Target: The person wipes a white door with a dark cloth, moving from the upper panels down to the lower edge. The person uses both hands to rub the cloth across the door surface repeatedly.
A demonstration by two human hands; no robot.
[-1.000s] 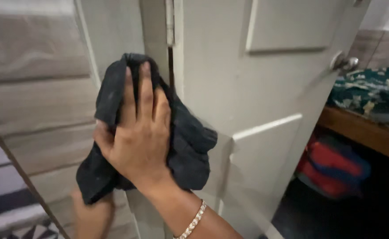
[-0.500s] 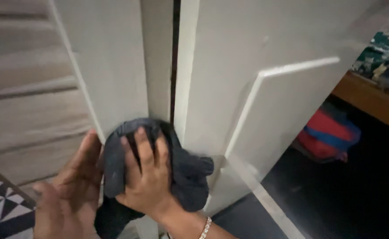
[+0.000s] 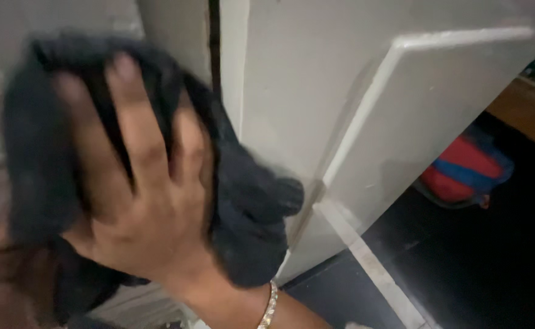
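Observation:
My right hand (image 3: 139, 201) lies flat with fingers spread on a dark grey cloth (image 3: 249, 213) and presses it against the pale door frame (image 3: 176, 30), beside the hinge gap. A beaded bracelet (image 3: 270, 304) circles that wrist. The cloth bunches around and below the hand. The white panelled door (image 3: 340, 91) stands open to the right of the gap. My left hand (image 3: 2, 280) shows only as a blurred brown shape at the lower left, close under the cloth; its fingers cannot be made out.
Behind the open door lie a dark floor (image 3: 462, 274) and a red and blue bag (image 3: 465, 173). A wooden bed edge (image 3: 523, 109) runs along the upper right. The door's lower edge angles across the floor.
My right hand and the cloth now fill far more of the view and sit higher and further left on the frame. The left hand has dropped toward the lower left corner.

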